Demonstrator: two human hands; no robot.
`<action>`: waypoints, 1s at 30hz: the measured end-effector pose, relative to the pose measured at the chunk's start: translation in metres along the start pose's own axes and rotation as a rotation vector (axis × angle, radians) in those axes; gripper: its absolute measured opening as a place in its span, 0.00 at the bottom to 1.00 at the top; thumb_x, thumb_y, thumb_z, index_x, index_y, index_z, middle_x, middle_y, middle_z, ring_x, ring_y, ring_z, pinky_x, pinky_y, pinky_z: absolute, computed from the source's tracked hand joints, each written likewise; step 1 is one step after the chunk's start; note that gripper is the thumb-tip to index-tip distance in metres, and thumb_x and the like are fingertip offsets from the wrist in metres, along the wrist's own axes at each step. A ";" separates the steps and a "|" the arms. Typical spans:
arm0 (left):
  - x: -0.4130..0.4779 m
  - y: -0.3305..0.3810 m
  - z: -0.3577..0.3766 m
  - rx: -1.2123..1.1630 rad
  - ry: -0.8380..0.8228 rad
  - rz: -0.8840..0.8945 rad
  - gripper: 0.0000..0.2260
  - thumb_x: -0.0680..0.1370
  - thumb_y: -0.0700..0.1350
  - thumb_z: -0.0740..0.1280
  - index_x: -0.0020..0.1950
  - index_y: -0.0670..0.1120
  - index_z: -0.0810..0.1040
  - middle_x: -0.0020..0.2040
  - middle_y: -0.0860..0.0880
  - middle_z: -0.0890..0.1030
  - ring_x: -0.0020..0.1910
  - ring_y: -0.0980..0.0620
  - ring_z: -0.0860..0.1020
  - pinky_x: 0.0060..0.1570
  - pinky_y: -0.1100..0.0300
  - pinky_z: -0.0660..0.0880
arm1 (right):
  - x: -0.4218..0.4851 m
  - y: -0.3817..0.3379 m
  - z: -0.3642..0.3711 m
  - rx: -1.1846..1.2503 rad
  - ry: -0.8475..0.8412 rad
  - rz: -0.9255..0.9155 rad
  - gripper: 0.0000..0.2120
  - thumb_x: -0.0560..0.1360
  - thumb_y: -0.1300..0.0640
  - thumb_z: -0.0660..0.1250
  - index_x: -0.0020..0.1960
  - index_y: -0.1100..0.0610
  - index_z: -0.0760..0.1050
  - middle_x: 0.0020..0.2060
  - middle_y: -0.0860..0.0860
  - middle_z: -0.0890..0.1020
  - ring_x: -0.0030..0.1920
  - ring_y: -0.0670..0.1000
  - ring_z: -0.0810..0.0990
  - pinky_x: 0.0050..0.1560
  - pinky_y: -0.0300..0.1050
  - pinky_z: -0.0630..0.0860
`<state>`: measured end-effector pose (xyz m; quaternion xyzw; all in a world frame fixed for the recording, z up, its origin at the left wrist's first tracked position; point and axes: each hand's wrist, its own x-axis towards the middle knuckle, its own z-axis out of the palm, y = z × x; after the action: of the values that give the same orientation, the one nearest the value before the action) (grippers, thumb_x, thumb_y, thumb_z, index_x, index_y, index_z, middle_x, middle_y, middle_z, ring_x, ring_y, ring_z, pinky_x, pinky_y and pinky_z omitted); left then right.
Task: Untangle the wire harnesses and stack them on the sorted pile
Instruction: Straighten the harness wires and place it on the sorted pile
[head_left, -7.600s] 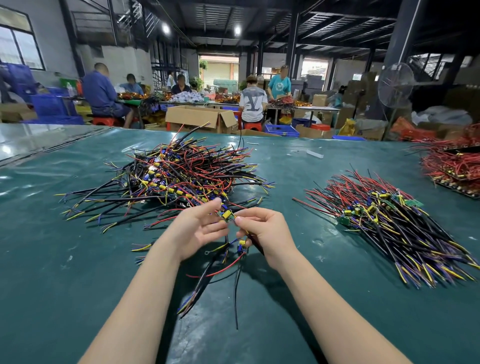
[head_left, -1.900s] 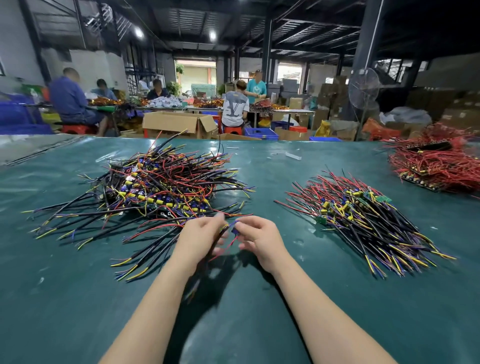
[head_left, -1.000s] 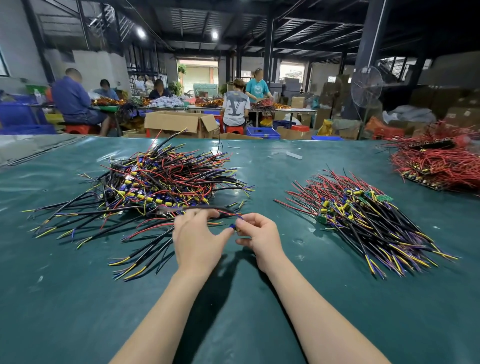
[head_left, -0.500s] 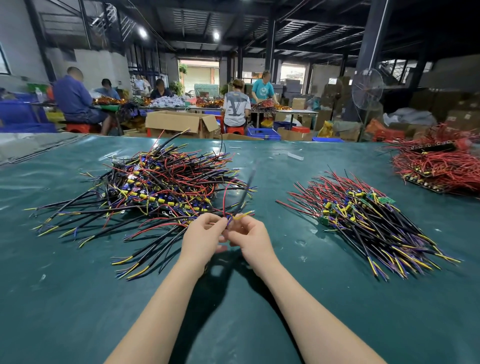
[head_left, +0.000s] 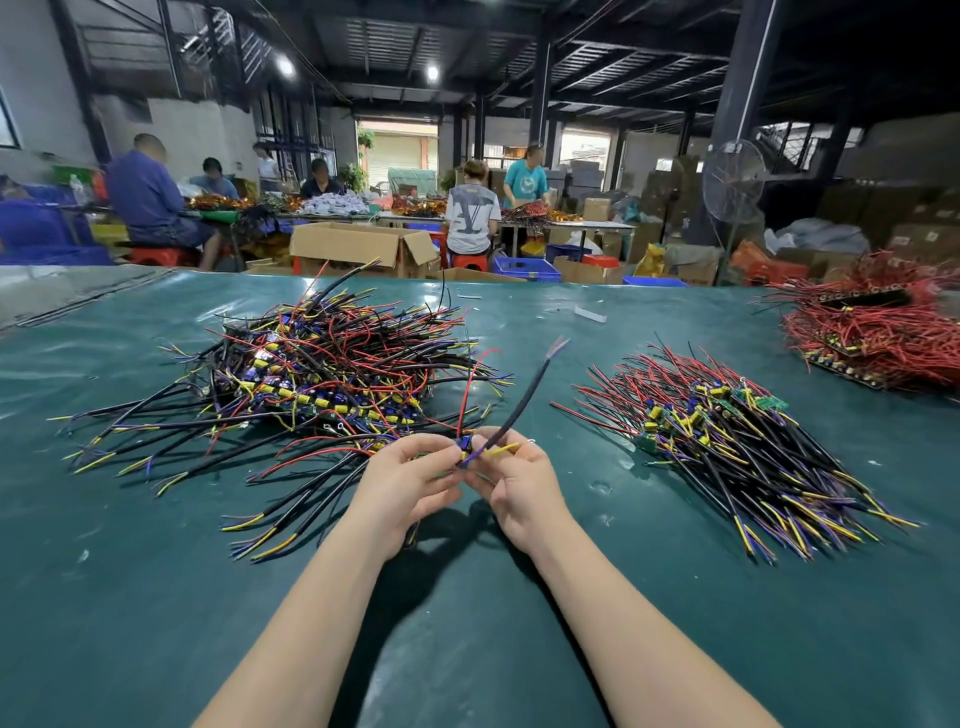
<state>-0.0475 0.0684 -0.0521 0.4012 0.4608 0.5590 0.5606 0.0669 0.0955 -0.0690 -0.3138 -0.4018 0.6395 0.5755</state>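
While both forearms reached in over the green tabletop (head_left: 156, 597), the left grip (head_left: 410, 483) and right grip (head_left: 519, 483) met just above its near middle, both pinching one harness (head_left: 521, 397) at its small blue and yellow parts. The left fingers curled round the near end; the right thumb and fingers closed on the yellow and purple leads. From there the harness's black cable stood tilted up to the right, its tip in the air, and a thin red wire arched beside it. Just beyond on the left sprawled the tangled pile (head_left: 332, 364), its nearest black cables lying beside the left grip. To the right, apart from the hands, lay the sorted pile (head_left: 727, 441), its wires roughly parallel. Farther right sat a red pile (head_left: 872, 327). Past the tabletop's far edge stood a box (head_left: 358, 244), a fan (head_left: 735, 182) and people (head_left: 470, 218) at other tables.
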 end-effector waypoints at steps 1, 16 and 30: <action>0.000 0.001 0.001 0.005 -0.003 0.017 0.06 0.75 0.34 0.66 0.40 0.43 0.76 0.36 0.46 0.81 0.30 0.54 0.81 0.32 0.63 0.79 | 0.000 -0.002 0.000 0.036 -0.003 0.022 0.12 0.74 0.74 0.59 0.41 0.58 0.72 0.26 0.48 0.80 0.28 0.45 0.79 0.31 0.36 0.76; 0.004 -0.007 0.001 0.067 0.050 0.066 0.10 0.71 0.28 0.68 0.39 0.40 0.70 0.35 0.43 0.75 0.27 0.56 0.79 0.29 0.66 0.77 | -0.004 -0.002 -0.001 -0.087 -0.050 -0.062 0.10 0.73 0.71 0.63 0.37 0.60 0.76 0.26 0.49 0.80 0.26 0.45 0.78 0.31 0.35 0.75; 0.005 -0.001 -0.011 0.187 -0.141 -0.046 0.18 0.69 0.19 0.60 0.47 0.41 0.77 0.43 0.41 0.78 0.31 0.53 0.80 0.30 0.63 0.78 | -0.007 -0.009 -0.003 -0.248 0.036 -0.047 0.10 0.75 0.68 0.63 0.36 0.60 0.73 0.28 0.54 0.76 0.24 0.44 0.76 0.25 0.35 0.74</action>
<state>-0.0584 0.0727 -0.0565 0.4791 0.4795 0.4710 0.5645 0.0746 0.0892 -0.0629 -0.3845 -0.4749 0.5654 0.5540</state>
